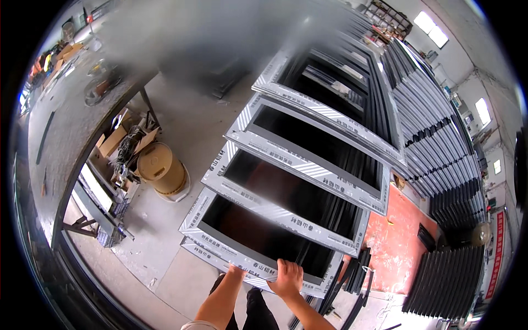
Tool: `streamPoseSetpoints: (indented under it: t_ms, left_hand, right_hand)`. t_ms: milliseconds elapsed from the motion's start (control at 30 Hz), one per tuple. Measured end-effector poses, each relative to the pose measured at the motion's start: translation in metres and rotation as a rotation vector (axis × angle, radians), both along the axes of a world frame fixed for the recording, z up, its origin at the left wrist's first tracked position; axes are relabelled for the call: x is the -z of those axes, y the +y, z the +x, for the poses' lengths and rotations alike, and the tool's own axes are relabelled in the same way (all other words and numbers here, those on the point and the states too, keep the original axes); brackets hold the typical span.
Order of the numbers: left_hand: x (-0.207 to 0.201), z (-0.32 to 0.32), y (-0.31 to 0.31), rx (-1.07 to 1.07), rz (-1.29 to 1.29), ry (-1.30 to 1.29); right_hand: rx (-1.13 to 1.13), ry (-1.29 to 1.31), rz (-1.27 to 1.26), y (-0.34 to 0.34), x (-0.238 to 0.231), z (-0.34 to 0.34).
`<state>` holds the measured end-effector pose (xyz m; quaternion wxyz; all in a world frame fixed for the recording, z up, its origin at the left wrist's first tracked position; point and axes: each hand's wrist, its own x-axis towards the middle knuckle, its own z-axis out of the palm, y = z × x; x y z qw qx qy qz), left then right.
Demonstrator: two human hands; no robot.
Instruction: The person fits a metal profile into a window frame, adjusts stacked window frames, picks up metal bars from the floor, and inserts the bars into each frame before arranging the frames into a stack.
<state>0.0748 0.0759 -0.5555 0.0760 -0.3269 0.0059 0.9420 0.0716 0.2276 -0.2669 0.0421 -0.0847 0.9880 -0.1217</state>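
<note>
Several rectangular window frames lie overlapped like steps in front of me, wrapped in grey-white printed film with dark openings. My right hand (288, 278) is closed over the near rail of the closest window frame (228, 242), its fingers curled onto the top face. To its left, my left hand (236, 270) grips the same near edge, with most of its fingers hidden at the rim. A second window frame (269, 204) overlaps just beyond, and a third window frame (308, 162) lies farther up.
On the left stands a long grey worktable (71, 121), with a tan lidded bucket (160, 169) and cardboard boxes (113, 140) beside it. Dark profiles (440, 148) are stacked at the right, above a reddish floor patch (393, 242). Black strips (357, 275) lie near my right arm.
</note>
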Motion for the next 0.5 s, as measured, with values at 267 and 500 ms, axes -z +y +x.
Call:
streamPoseSetpoints:
  t_ms: [267, 500]
  left_hand:
    - [0.037, 0.038, -0.007, -0.066, -0.186, 0.485]
    - [-0.023, 0.009, 0.000, -0.028, -0.041, 0.213]
  right_hand:
    - [-0.004, 0.213, 0.035, -0.011, 0.002, 0.001]
    - [-0.042, 0.276, 0.023, 0.000, 0.014, -0.001]
